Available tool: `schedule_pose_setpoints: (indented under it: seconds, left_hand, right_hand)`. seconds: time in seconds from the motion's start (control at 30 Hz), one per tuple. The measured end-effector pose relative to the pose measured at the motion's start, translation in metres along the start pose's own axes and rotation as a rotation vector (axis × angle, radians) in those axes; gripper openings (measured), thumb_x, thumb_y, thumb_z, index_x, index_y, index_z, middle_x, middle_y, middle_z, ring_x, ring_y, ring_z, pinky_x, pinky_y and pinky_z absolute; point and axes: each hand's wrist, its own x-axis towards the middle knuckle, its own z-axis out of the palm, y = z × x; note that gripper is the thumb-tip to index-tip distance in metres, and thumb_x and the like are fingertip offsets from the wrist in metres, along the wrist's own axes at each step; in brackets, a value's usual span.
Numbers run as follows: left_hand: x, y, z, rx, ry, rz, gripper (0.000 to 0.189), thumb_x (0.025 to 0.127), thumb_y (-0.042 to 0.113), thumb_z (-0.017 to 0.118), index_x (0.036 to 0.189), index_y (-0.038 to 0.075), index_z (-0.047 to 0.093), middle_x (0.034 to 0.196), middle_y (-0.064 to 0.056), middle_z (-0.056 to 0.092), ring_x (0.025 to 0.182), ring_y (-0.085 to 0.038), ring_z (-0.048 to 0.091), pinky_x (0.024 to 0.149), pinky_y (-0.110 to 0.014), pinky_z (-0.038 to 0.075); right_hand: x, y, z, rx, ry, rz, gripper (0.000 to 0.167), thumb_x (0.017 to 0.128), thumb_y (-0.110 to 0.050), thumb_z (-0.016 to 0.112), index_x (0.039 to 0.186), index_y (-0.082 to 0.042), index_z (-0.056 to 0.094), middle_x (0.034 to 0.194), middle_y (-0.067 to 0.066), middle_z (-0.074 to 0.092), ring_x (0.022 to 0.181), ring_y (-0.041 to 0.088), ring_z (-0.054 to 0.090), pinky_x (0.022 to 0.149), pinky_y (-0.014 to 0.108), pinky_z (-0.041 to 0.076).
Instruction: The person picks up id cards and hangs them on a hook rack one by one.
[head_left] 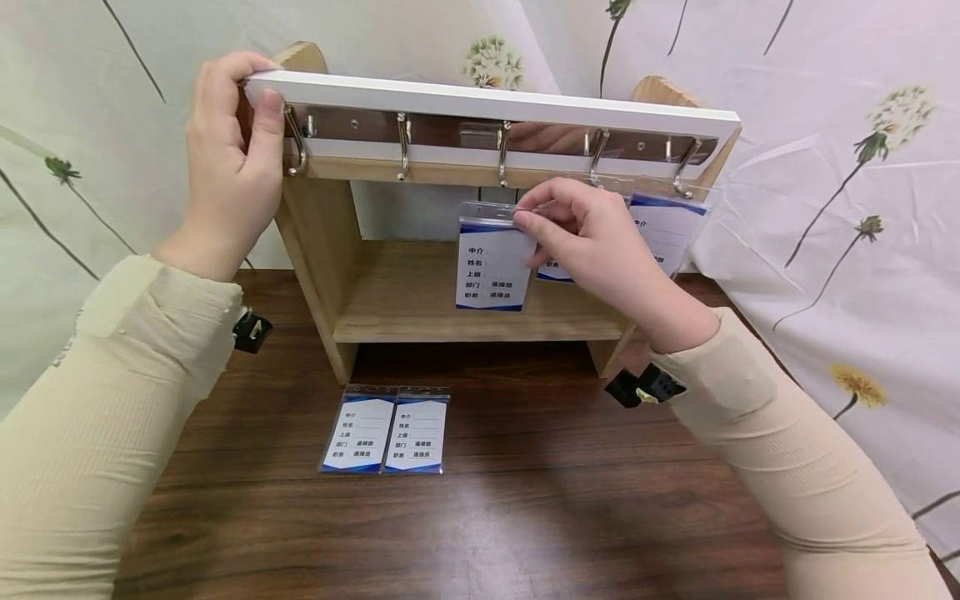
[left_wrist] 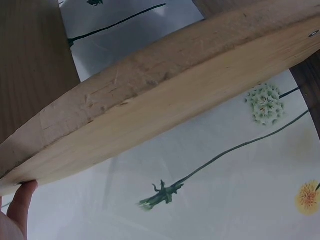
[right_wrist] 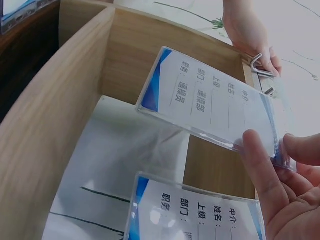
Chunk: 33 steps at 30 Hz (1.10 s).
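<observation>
My right hand (head_left: 592,237) pinches the top right corner of a clear-sleeved badge card (head_left: 492,267), just below the middle hook (head_left: 504,154). In the right wrist view that badge card (right_wrist: 210,100) hangs from thumb and fingers, printed side showing. Behind the right hand, more badge cards (head_left: 667,229) hang at the rack's right end, partly hidden. My left hand (head_left: 232,158) grips the left end of the white hook rail (head_left: 480,96), thumb in front near the leftmost hook (head_left: 296,142). A wooden side panel (left_wrist: 165,85) fills much of the left wrist view.
Two badge cards (head_left: 386,433) lie side by side on the dark wooden table (head_left: 525,500), in front of the rack. The rack has a lower wooden shelf (head_left: 405,292). A white flower-patterned cloth (head_left: 825,208) stands behind and around it.
</observation>
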Motion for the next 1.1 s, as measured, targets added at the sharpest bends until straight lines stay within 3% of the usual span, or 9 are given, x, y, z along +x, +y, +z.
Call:
schedule_pose_setpoints:
  seconds: [0.2,0.43,0.6,0.8,1.1]
  left_hand:
    - [0.001,0.000,-0.001,-0.003,0.003,0.005,0.031,0.103,0.015,0.046,0.124,-0.006,0.055,0.103,0.023,0.042,0.093,0.006,0.039,0.085,-0.016,0.030]
    - [0.000,0.000,-0.001,0.014,0.006,0.012,0.032,0.103,0.016,0.046,0.124,-0.007,0.055,0.103,0.024,0.042,0.094,0.007,0.040,0.085,-0.016,0.030]
    - [0.001,0.000,-0.001,0.004,0.013,0.008,0.032,0.102,0.016,0.047,0.124,-0.007,0.055,0.103,0.024,0.043,0.094,0.007,0.041,0.086,-0.017,0.031]
    - [0.000,0.001,-0.001,0.012,0.011,-0.001,0.032,0.102,0.016,0.047,0.124,-0.006,0.055,0.102,0.024,0.043,0.095,0.007,0.040,0.088,-0.018,0.030]
    - [0.000,0.004,0.000,-0.005,0.001,-0.011,0.032,0.102,0.013,0.046,0.124,-0.008,0.053,0.103,0.023,0.042,0.095,0.006,0.039,0.086,-0.016,0.030]
  right_hand:
    - [0.007,-0.002,-0.004,-0.017,0.025,0.003,0.017,0.100,-0.015,0.058,0.109,-0.003,0.066,0.089,0.014,0.072,0.069,0.013,0.072,0.070,0.026,0.053]
    - [0.014,-0.007,-0.006,-0.035,0.035,0.014,0.019,0.101,-0.018,0.057,0.111,-0.005,0.066,0.094,0.013,0.071,0.070,0.011,0.072,0.058,0.026,0.047]
    - [0.017,-0.007,-0.003,-0.048,0.030,0.009,0.018,0.100,-0.016,0.057,0.112,-0.005,0.065,0.102,0.013,0.072,0.071,0.012,0.072,0.069,0.028,0.055]
    - [0.019,-0.007,-0.002,-0.058,0.045,0.017,0.019,0.100,-0.017,0.057,0.112,-0.005,0.066,0.102,0.012,0.073,0.069,0.012,0.072,0.070,0.027,0.054]
    - [0.020,-0.009,0.000,-0.077,0.094,0.049,0.020,0.100,-0.021,0.059,0.109,-0.006,0.068,0.099,0.010,0.076,0.060,0.011,0.068,0.062,0.024,0.050]
